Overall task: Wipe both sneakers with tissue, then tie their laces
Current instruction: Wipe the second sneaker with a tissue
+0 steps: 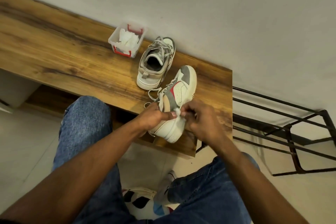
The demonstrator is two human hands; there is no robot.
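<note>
A long wood-grain bench runs against the pale wall, its right end just beyond the shoes, with a black metal rack past it. The near sneaker, white with grey and red panels, lies tipped on its side at the bench's near edge, laces loose. The far sneaker stands upright beside a clear plastic box of crumpled tissues. The left hand grips the near sneaker's heel; the right hand pinches a small tissue wad against it.
</note>
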